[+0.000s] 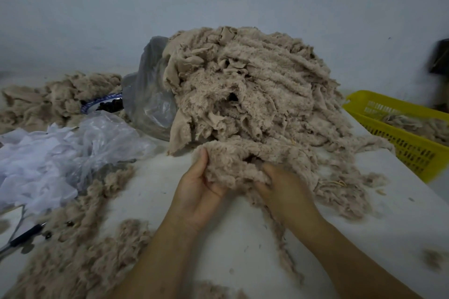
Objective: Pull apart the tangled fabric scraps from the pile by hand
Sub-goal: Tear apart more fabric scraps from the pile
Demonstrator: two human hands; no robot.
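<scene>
A tall pile of beige fleecy fabric scraps (252, 85) rises in the middle of the white table (218, 238). At its front foot lies a fluffy beige scrap (233, 162), still joined to the pile. My left hand (198, 192) grips the scrap's left end, thumb up along its edge. My right hand (284, 189) holds the right part, its fingers curled into the fleece and partly hidden. A thin strand of the scrap hangs down between my forearms.
A grey plastic bag (148, 94) leans on the pile's left. White sheer fabric and clear plastic (56, 153) lie at left, with a blue-rimmed plate (97, 104) behind. A yellow basket (398, 128) holds scraps at right. Loose fluff (80, 245) and scissors (21, 238) lie near left.
</scene>
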